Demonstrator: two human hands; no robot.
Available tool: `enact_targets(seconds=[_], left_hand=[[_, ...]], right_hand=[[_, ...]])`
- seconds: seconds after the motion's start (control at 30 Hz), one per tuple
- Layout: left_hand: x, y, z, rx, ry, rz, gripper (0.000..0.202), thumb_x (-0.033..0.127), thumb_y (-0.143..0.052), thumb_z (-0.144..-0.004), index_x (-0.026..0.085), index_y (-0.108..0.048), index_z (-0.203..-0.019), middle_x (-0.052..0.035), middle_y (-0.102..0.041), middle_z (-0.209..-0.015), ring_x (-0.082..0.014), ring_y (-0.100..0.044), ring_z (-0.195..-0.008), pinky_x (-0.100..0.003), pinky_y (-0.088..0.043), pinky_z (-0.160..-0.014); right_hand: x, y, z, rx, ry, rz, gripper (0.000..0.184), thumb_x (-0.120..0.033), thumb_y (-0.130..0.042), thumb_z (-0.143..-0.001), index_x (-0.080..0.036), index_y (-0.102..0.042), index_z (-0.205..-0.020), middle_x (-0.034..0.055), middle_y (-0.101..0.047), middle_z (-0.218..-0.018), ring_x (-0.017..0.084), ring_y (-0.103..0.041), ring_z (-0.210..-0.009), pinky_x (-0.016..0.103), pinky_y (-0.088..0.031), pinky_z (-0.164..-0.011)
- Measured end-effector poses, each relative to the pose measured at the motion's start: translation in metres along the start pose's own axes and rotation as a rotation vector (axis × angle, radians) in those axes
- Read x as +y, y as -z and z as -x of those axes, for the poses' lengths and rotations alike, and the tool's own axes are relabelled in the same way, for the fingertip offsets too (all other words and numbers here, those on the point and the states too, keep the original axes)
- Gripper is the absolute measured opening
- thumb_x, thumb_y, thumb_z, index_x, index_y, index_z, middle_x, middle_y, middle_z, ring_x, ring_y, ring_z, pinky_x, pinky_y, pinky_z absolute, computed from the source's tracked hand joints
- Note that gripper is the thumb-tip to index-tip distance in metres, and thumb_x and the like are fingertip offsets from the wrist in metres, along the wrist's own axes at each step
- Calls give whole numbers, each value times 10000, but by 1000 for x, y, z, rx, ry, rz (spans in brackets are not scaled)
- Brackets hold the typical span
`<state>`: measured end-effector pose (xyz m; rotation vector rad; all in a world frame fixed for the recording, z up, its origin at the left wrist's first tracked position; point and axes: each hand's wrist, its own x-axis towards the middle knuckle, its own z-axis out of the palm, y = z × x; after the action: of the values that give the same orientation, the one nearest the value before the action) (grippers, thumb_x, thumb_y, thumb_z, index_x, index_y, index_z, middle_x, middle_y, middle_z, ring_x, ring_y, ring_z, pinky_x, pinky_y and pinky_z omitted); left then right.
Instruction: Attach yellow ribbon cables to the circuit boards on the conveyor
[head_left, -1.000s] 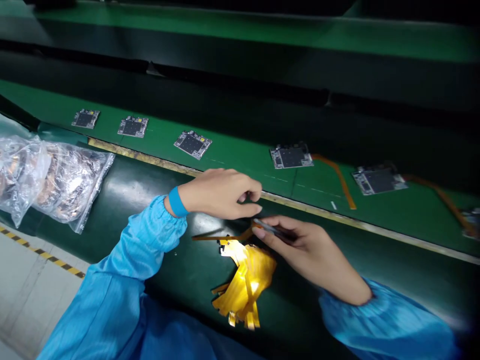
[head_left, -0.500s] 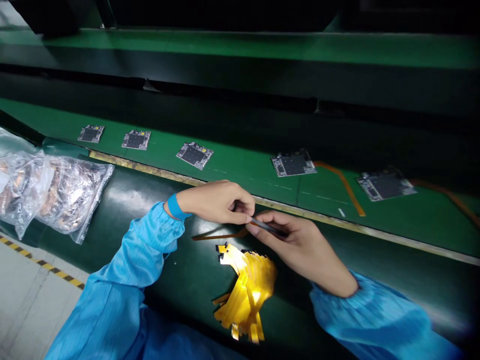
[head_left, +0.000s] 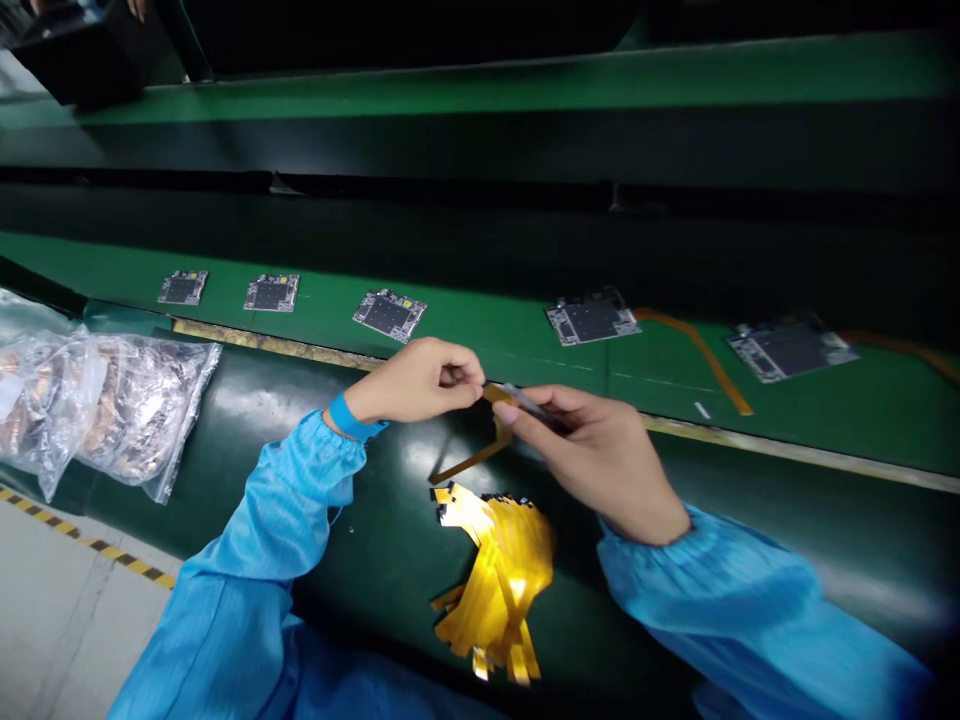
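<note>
Flex strip (head_left: 472, 457): which way does it lie from the hands?

Slantwise. Its upper end sits between the left hand (head_left: 416, 382) and the right hand (head_left: 592, 455), and its long axis drops down and to the left toward the desk (head_left: 367, 530).

Which hand is nearer?

The left, by a little. Its fingertips (head_left: 478, 382) are right at the strip's upper end, though the right thumb is just beside it.

Is the left hand gripping it?

I can't tell. The fingers are curled and closed toward the end, but they hide the contact.

And the right hand?

That one is clearly closed. Thumb and forefinger pinch a slim dark piece (head_left: 534, 405), too small to identify, and it points back toward the left fingertips.

How do the arms stand?

Both come in from the near side and meet over the far part of the desk. The left arm, in a blue sleeve (head_left: 289, 510) with a blue wristband (head_left: 349, 418), reaches up and to the right. The right arm, in a blue sleeve (head_left: 712, 590), reaches up and to the left.

What's below them?

A pile of yellow flex strips (head_left: 499, 585) lies on the desk, near the strip's lower end but apart from both hands.
</note>
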<state>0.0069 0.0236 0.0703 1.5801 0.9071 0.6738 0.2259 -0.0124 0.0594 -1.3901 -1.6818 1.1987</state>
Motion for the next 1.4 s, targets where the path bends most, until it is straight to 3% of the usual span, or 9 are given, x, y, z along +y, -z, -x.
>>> enact_targets(seconds=[0.13,0.27,0.4,0.5,0.73,0.93,1.0,1.3,1.4], left_hand=[[-12,17,-5,102,52,-148,97,184,-601,-887,152,-689,-861,-28,-719,-846,-127,-639,-760,-256,-487,-717],[-21,45,-22,282,261,-627,178,195,-608,-900,197,-723,-1036,-14,-740,-896,-181,-691,-856,-297,-505,-787],[-24,62,-41,201,355,-989,363,228,-585,-938,244,-687,-1287,-65,-751,-1168,-277,-712,-1081,-368,-521,-899],[-24,65,-47,105,370,-1118,399,250,-563,-956,250,-655,-1344,-96,-713,-1294,-311,-701,-1145,-395,-520,-945],[-12,65,-40,70,463,-1181,462,281,-551,-962,236,-603,-1419,-118,-695,-1321,-335,-695,-1159,-414,-522,-970],[1,85,-43,-292,433,-1245,814,317,-715,-840,313,-443,-1608,-92,-620,-1446,-327,-666,-1228,-359,-506,-1003],[2,89,-45,-334,410,-1294,849,304,-731,-818,313,-434,-1614,-97,-632,-1433,-331,-669,-1221,-360,-507,-993],[-2,82,-46,-105,453,-1262,630,385,-649,-899,232,-557,-1503,-110,-744,-1292,-353,-695,-1180,-393,-523,-952],[-5,74,-54,-18,467,-1181,456,368,-626,-908,233,-665,-1342,-93,-775,-1181,-342,-712,-1133,-391,-531,-926]], right_hand=[[5,0,-24,17,-3,29,425,-666,-770,-830,-241,-779,-849,48,-783,-814,248,-724,-771,358,-600,-716],[15,-1,-47,9,-23,42,445,-690,-762,-811,-245,-775,-827,53,-789,-824,262,-722,-783,373,-597,-733],[23,-5,-60,-10,-25,41,432,-667,-771,-809,-236,-775,-839,56,-794,-842,259,-725,-802,374,-598,-754],[26,-9,-66,-10,-23,3,435,-652,-781,-808,-220,-770,-860,72,-801,-875,269,-742,-839,391,-610,-794],[28,-14,-85,4,-39,-62,423,-597,-847,-789,-211,-799,-955,100,-827,-1018,304,-774,-949,432,-632,-890],[31,-15,-92,-6,-39,-77,452,-602,-863,-779,-204,-816,-987,98,-831,-1044,310,-775,-984,436,-635,-909],[33,-15,-93,9,-37,-73,450,-595,-868,-777,-198,-816,-983,103,-830,-1042,308,-775,-973,432,-636,-899],[35,-15,-110,7,-36,-58,353,-522,-861,-800,-196,-819,-932,93,-830,-984,296,-771,-959,403,-628,-874],[35,-16,-118,15,-56,-50,282,-466,-844,-820,-197,-812,-898,85,-828,-944,283,-766,-930,393,-622,-858]])
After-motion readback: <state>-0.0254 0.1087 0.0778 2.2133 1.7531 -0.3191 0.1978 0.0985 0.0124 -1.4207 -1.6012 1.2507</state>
